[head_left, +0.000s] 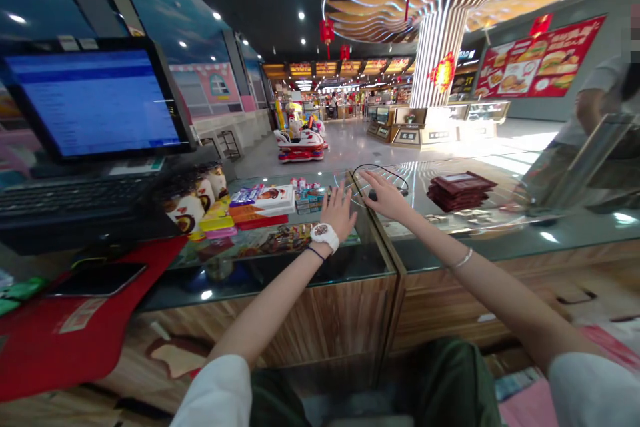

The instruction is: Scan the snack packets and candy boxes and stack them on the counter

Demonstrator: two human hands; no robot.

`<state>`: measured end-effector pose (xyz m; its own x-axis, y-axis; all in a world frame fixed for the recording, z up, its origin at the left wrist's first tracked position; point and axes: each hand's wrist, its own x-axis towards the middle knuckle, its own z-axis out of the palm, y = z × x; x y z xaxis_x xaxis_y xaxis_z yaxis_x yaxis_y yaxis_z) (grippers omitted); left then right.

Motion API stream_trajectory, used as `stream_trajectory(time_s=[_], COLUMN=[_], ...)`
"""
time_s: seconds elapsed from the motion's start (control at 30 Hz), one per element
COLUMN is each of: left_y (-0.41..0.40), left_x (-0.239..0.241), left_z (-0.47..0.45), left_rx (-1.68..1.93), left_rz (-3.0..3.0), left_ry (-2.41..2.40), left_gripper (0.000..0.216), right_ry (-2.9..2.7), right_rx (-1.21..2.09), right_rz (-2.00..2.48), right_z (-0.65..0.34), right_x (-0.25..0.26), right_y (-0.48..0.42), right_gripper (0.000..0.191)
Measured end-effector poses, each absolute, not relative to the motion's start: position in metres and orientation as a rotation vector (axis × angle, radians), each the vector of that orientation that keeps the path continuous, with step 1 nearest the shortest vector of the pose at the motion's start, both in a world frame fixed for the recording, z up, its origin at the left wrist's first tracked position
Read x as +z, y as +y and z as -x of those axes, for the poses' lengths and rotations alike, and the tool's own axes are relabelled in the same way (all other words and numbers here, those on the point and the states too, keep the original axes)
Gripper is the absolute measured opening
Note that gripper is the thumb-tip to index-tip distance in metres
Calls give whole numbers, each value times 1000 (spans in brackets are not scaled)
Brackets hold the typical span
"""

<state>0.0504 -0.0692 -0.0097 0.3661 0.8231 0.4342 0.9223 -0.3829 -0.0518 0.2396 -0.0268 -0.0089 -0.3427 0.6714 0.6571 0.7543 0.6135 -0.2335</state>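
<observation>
My left hand, with a white watch on its wrist, lies with fingers spread over the glass counter, beside small blue boxes. My right hand stretches out flat near the seam between two counter sections. A small dark object shows by its fingers, too little of it to name. Just beyond, a thin black cable loops over the glass. Both hands appear to hold nothing. To the right sits a stack of dark red packets.
At left stand a monitor and keyboard, with a phone on a red mat. Cups and flat boxes line the left counter. A blurred person stands at far right.
</observation>
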Motion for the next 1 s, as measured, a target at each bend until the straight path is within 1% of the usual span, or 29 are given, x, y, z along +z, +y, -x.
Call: stream_trajectory(time_s=[0.17,0.43,0.5,0.53,0.63,0.73,0.83,0.9,0.93,1.0], left_y=[-74,-63,-59,-57,-49,-37,-26,-19,-17,-13], left_x=[-13,-26,-28,-29,-35,-42,-45,-44,-43,-39], left_z=[-98,-179,-200,-210,-239,-265,-285,-295,-298,-303], left_rx=[-496,-559,-559,-551,-532,-573,-713,-826,-863,-881], left_rz=[2470,2616,2650,2667,2724,2794,2875,2881,2869,2834], left_ry=[-1370,-1168,-1149,-1157,-1223,-1301,-1323,-1316,-1306,-1256], left_gripper=[63,65,65,66,70,79,93,99,99,89], right_ry=[-2006,-1683,-1581,-1534,-1417,-1348,-1270,-1286,-1305,-1346], right_rx=[-242,-413,-443,-441,-349,-156,106,240,257,209], right_rz=[1183,1326,1363,1380,1420,1381,1326,1255,1232,1225], right_z=[-295,-402,-428,-441,-476,-502,-515,-515,-514,-511], right_x=[-24,-56,-62,-65,-72,-79,-83,-84,-84,-82], right_y=[-55,-74,-73,-72,-63,-48,-33,-26,-25,-24], right_gripper=[64,58,60,65,83,93,103,105,103,95])
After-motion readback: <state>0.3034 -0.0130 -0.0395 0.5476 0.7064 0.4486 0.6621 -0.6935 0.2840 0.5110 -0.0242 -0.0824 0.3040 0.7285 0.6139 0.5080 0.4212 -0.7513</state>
